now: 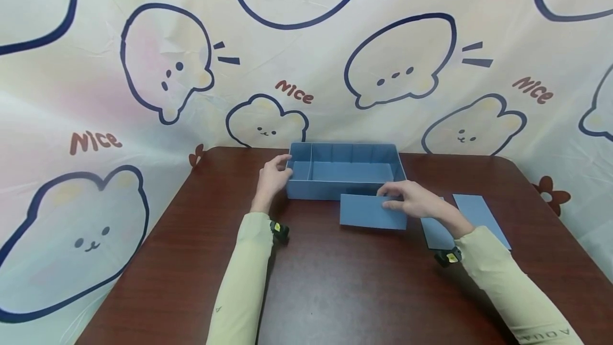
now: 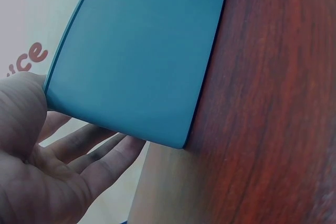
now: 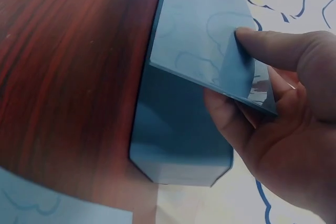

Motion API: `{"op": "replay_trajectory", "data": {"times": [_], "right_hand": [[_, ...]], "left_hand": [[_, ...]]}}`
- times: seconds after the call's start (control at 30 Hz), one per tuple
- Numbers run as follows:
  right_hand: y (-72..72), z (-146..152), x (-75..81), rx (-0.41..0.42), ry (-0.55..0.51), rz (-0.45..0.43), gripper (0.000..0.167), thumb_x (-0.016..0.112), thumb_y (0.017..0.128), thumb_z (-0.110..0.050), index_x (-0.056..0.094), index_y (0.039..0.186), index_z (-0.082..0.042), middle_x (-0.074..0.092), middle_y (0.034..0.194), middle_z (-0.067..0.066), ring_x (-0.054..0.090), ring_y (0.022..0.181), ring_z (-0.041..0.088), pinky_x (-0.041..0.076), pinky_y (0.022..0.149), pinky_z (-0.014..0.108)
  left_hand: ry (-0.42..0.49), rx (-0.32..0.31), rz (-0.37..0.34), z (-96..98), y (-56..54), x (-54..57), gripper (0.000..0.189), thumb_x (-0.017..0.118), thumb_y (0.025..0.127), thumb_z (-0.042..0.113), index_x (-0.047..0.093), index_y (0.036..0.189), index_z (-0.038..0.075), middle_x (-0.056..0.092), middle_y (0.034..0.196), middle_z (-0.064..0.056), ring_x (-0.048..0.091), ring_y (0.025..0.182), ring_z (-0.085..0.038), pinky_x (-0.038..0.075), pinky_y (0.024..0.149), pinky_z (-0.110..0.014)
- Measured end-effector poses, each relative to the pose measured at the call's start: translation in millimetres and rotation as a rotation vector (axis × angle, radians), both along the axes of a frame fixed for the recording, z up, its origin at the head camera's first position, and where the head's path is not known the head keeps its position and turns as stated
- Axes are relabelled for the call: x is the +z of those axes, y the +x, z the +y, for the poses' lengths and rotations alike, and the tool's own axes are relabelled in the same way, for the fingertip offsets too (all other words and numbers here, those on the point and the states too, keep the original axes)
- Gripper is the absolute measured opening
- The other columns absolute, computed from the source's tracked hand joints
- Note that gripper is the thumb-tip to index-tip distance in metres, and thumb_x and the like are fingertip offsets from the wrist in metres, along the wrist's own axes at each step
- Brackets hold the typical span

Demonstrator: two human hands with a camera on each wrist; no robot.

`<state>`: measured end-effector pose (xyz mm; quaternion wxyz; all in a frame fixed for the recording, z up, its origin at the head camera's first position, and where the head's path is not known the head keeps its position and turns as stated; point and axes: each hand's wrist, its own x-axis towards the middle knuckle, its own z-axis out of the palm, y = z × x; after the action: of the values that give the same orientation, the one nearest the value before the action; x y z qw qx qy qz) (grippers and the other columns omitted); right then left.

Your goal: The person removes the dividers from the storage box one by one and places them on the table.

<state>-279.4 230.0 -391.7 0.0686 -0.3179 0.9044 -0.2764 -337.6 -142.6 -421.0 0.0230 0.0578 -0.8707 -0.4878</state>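
Note:
A blue open-topped box (image 1: 313, 190) sits at the far side of the table, with one upright divider (image 1: 311, 161) near its left end. My left hand (image 1: 273, 180) holds the box's left end, thumb at the rim and the other fingers along the outside of the end wall (image 2: 126, 61). My right hand (image 1: 415, 199) pinches a flat blue rectangular panel (image 1: 366, 213) near its right end, thumb on one face and fingers behind. That panel is tilted in front of the box's near wall, its glossy face (image 3: 197, 40) showing in the right wrist view.
Two more flat blue panels lie on the table to the right: one (image 1: 437, 234) partly under my right forearm, the other (image 1: 479, 217) beyond it. The brown table (image 1: 316, 292) ends at a patterned curtain (image 1: 325, 68) behind the box.

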Motion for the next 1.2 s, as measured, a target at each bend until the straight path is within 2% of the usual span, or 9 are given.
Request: {"op": "replay_trajectory", "data": {"times": [0.33,0.6,0.83,1.1,1.2], "right_hand": [[1.1,6,-4.2,0.016,0.004,-0.056,0.026,0.068,0.091,-0.02,0.065,0.117,-0.019,0.069,0.115,0.005,0.061,0.097,0.018,0.055,0.084,0.038],[1.1,10,-10.6,0.044,0.009,-0.091,0.024,0.067,0.092,-0.017,0.065,0.115,-0.02,0.068,0.115,0.005,0.062,0.096,0.016,0.055,0.082,0.036],[3.2,11,-14.0,0.061,0.011,-0.118,0.023,0.067,0.092,-0.015,0.066,0.114,-0.02,0.067,0.116,0.004,0.063,0.107,0.024,0.055,0.085,0.041],[3.3,13,-18.2,0.073,0.02,-0.122,0.022,0.066,0.092,-0.017,0.066,0.114,-0.019,0.068,0.115,0.005,0.063,0.107,0.025,0.055,0.084,0.042],[3.2,13,-19.1,0.07,0.026,-0.123,0.022,0.066,0.092,-0.016,0.065,0.113,-0.017,0.068,0.112,0.006,0.064,0.101,0.023,0.055,0.081,0.039]], "left_hand": [[-0.003,0.004,0.009,0.4,0.7,-1.2,0.045,0.055,0.094,0.022,0.054,0.138,0.03,0.054,0.143,-0.012,0.056,0.123,-0.033,0.053,0.087,-0.044],[0.002,0.004,0.002,0.6,0.8,-0.5,0.046,0.054,0.094,0.022,0.054,0.139,0.03,0.053,0.143,-0.011,0.055,0.125,-0.033,0.052,0.09,-0.046],[-0.001,0.005,0.001,-0.3,0.6,-1.2,0.046,0.055,0.093,0.021,0.054,0.138,0.03,0.054,0.142,-0.012,0.056,0.125,-0.033,0.053,0.09,-0.046],[-0.006,0.004,0.008,-0.1,0.6,-1.6,0.045,0.055,0.093,0.022,0.054,0.138,0.029,0.056,0.141,-0.013,0.056,0.124,-0.033,0.052,0.092,-0.047],[-0.007,0.002,0.01,0.0,0.5,-1.2,0.045,0.055,0.094,0.022,0.054,0.138,0.029,0.056,0.14,-0.013,0.057,0.124,-0.033,0.052,0.092,-0.047]]}}
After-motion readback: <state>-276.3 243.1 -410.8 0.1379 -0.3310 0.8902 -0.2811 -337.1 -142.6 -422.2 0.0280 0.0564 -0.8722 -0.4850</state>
